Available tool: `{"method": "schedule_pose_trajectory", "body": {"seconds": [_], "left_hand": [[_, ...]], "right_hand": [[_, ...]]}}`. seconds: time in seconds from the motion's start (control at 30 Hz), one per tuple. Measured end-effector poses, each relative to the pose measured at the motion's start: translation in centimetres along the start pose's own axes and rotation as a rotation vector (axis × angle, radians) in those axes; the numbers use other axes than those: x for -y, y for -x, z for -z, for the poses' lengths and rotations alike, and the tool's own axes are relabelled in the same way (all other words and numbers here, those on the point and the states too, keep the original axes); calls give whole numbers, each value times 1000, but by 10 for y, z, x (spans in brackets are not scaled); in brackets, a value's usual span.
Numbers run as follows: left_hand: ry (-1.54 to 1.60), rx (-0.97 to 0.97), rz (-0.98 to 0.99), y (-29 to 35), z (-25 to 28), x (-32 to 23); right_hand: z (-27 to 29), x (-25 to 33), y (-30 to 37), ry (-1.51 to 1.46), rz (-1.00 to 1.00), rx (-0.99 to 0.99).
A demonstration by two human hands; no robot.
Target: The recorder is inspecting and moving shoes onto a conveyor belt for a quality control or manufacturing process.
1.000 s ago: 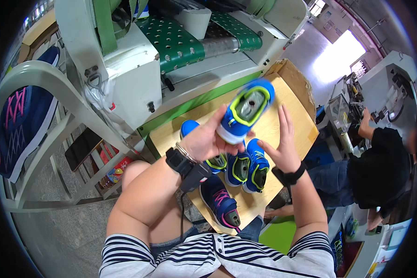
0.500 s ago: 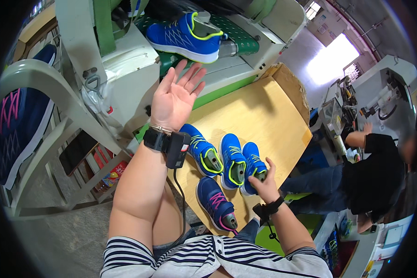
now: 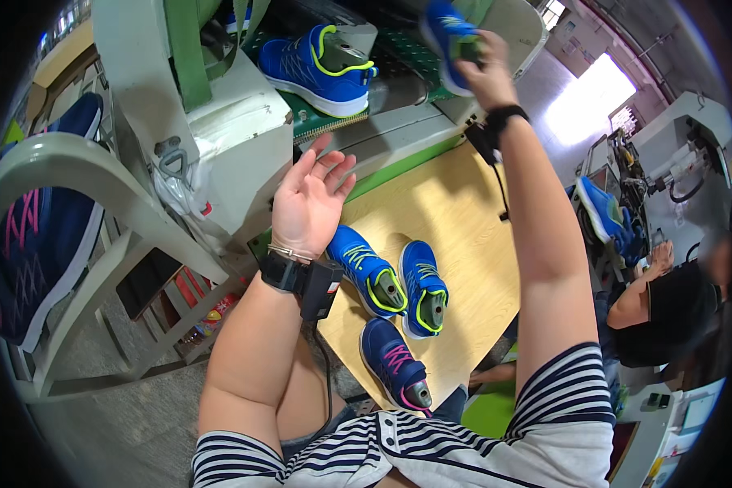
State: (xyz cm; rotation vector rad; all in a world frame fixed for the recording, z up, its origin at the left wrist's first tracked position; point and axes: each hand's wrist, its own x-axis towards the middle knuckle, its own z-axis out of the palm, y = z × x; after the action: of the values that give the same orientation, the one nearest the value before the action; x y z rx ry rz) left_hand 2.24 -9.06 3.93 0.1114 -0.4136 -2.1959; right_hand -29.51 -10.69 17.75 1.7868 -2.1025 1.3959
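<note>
My right hand (image 3: pixel 490 75) grips a blue sneaker (image 3: pixel 439 31) by its heel end, with a grey shoe last inside, over the right part of the machine's green belt (image 3: pixel 305 116). Palm up, fingers spread, my left hand (image 3: pixel 311 203) is empty in front of the belt. Just beyond it another blue sneaker (image 3: pixel 294 67) with yellow-green trim stands on the belt. Two more blue sneakers, one on the left (image 3: pixel 354 256) and one on the right (image 3: pixel 420 272), stand on the wooden board (image 3: pixel 472 236). Nearer me is a navy sneaker (image 3: pixel 389 354) with pink laces.
At the left, a pale curved frame (image 3: pixel 130 175) stands in front of a large navy shoe (image 3: pixel 49 220). The machine's white housing (image 3: pixel 236 146) rises beyond my left hand. At the right a person in a black top (image 3: pixel 667 313) works near another blue shoe (image 3: pixel 600 207).
My right hand has lifted the rightmost blue sneaker off the board and carried it up and away to the belt. My left hand has drawn back slightly, staying open.
</note>
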Motion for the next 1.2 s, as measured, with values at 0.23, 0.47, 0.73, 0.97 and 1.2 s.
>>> {"method": "schedule_pose_trajectory", "body": {"seconds": [0.23, 0.47, 0.73, 0.97, 1.2], "left_hand": [[-10, -22, 86, -1, -3, 3], [-18, 56, 154, 3, -3, 5], [-147, 5, 161, 6, 7, 11], [-160, 57, 191, 6, -1, 14], [-638, 172, 257, 5, 3, 21]], "right_hand": [[-37, -78, 17, 429, -127, 527], [3, -123, 137, 677, -307, 639], [0, -160, 250, 789, -363, 499], [25, -179, 255, 424, -868, -217], [28, -154, 317, 252, -633, -3]]}}
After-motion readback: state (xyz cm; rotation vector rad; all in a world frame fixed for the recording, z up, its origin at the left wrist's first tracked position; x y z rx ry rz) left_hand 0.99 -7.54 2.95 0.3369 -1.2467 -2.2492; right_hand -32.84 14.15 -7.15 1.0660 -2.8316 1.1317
